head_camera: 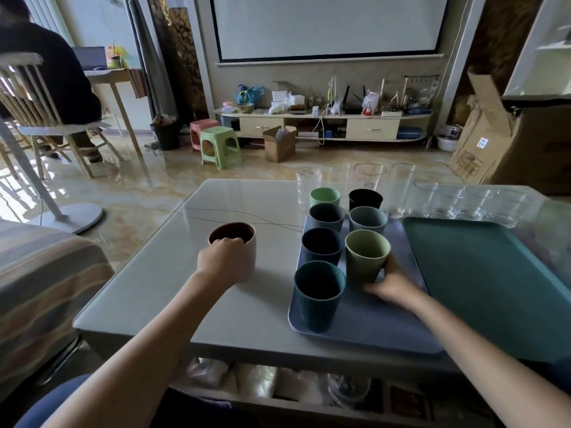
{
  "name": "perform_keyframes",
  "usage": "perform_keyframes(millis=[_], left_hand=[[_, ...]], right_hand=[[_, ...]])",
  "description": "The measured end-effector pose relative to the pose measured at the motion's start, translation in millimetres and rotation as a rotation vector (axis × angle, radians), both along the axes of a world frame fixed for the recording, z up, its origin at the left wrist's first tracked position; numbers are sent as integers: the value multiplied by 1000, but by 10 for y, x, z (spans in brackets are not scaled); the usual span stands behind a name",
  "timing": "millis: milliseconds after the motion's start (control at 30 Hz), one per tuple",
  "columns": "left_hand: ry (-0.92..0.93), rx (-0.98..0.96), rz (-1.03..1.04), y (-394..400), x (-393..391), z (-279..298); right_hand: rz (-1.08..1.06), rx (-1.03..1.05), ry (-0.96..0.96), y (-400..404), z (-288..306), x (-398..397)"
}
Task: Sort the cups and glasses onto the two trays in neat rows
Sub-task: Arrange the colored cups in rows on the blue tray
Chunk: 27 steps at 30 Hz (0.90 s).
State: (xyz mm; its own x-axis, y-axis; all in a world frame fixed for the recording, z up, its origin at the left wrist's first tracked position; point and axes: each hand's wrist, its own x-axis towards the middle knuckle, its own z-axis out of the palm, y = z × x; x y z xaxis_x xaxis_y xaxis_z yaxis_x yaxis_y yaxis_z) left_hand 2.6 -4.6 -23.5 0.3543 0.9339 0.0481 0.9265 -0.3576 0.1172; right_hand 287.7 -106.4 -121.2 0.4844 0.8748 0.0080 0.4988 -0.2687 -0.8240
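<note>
Reaching over the table [173, 298], the left hand [220, 261] pinches the pink cup's [236, 251] rim. The right hand [391, 281] wraps the green cup [366, 257] on the blue tray [380, 325]; its fingertips are hidden. Glasses [448, 202] behind are blurred.

Glossy stone-look table [247, 205]; matt ribbed plastic cups [318, 295]; clear glasses [398, 193]; matt trays [370, 322].

Open tabletop [247, 199] left of the blue tray [386, 329]; cups [321, 245] crowding its far end, glasses [448, 205] beyond.
</note>
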Motion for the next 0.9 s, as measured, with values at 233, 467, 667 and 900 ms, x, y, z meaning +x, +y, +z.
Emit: perform_keyframes(millis=[233,467,667,900], left_hand=[[-318,258,-28,25,188,316],[-662,444,-127,-301,542,683],[-665,385,-344,-599,788,781],[-627,228,-579,-729,853,674]], right_hand=[[-84,-94,-105,-300,149,59],[-131,333,-429,-422,713,-299],[92,468,-473,-347,1228,-569],[322,275,-48,-419,1327,-476]])
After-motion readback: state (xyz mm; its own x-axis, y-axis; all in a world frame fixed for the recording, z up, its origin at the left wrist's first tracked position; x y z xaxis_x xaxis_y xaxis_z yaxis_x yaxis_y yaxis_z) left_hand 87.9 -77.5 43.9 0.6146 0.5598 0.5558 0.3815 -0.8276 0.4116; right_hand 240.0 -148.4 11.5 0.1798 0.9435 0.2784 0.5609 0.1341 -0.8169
